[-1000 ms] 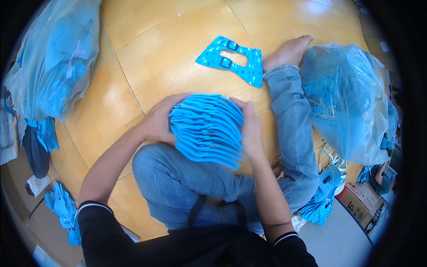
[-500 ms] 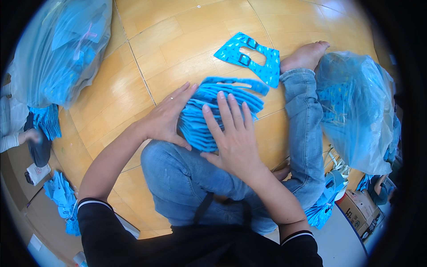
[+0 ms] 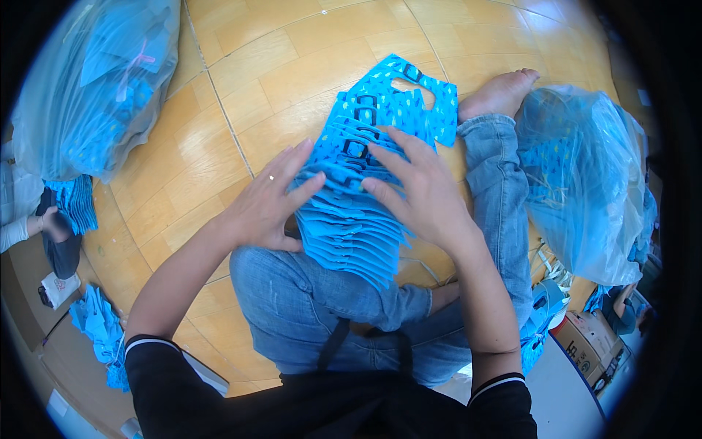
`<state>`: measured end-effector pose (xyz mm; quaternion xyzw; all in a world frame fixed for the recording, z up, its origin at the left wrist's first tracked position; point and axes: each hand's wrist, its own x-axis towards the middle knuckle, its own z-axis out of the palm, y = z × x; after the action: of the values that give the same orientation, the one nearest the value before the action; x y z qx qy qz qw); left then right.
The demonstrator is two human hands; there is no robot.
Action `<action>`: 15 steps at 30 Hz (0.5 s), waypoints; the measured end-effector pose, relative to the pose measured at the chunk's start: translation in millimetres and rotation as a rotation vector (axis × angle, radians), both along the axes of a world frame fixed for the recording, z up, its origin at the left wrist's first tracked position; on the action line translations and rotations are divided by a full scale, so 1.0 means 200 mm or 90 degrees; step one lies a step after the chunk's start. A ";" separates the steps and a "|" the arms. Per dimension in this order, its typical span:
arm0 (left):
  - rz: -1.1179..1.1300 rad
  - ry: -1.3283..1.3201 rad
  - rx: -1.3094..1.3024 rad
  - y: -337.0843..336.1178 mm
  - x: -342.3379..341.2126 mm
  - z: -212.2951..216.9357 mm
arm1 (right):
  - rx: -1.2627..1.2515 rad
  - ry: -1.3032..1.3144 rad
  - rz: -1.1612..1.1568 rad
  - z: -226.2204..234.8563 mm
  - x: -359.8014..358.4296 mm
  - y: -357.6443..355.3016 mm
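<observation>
A fanned stack of patterned blue pieces (image 3: 349,238) is flanked by the left hand (image 3: 262,199) and the right hand (image 3: 433,192), fingers spread. Stuffed translucent bags (image 3: 585,197) are seen beside the wooden floor (image 3: 256,80).

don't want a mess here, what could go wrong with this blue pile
The blue pieces fan out between the left hand and right hand, so some might slide apart. Their black buckles could snag neighbouring pieces. The near ones are close by the bent leg, which might nudge them.
</observation>
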<state>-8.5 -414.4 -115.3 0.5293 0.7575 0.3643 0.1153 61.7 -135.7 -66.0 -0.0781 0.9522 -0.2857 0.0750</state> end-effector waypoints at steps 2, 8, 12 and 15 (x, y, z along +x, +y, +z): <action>-0.064 0.105 -0.076 0.00 0.01 0.08 | -0.029 0.006 -0.027 -0.02 -0.02 0.01; -0.172 0.084 -0.165 0.07 0.05 0.25 | -0.077 -0.026 -0.003 -0.03 -0.07 0.06; -0.093 -0.019 -0.118 0.12 0.08 0.28 | -0.071 -0.026 0.092 -0.01 -0.07 0.10; -0.016 -0.017 -0.127 0.17 0.09 0.26 | -0.095 -0.061 0.078 -0.01 -0.09 0.11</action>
<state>9.9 -380.6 -62.3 0.5196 0.7819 0.2926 0.1819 44.5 -114.2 -67.4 -0.1281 0.9169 -0.3543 0.1315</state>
